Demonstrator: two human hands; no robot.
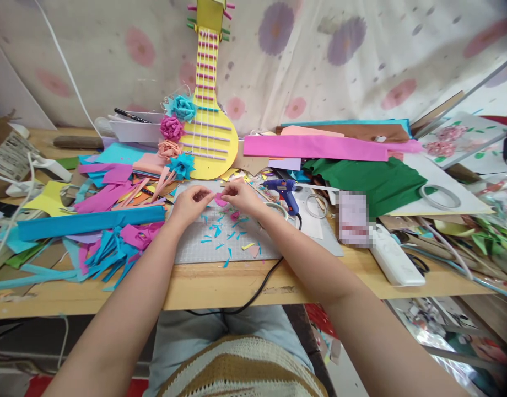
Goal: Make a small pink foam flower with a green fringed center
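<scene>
Over the grey cutting mat (191, 248) my two hands meet at a small magenta paper piece (221, 200). My right hand (242, 195) pinches its upper edge. From the other side my left hand (192, 203) comes in with thumb and fingertips closed at the piece's left edge. Below them, blue paper snippets (217, 229) and another small magenta piece (235, 215) lie scattered on the mat. Behind the hands a yellow paper lute (214, 146) leans upright, with paper flowers (172, 127) in blue, magenta and peach along its left side.
A blue glue gun (284, 193) rests right of my hands, its black cable (259, 289) running over the table edge. Crepe paper strips (108, 253) heap up at left. Tape rolls (439, 196), green crepe paper (369, 182) and a white power strip (396, 256) lie at right.
</scene>
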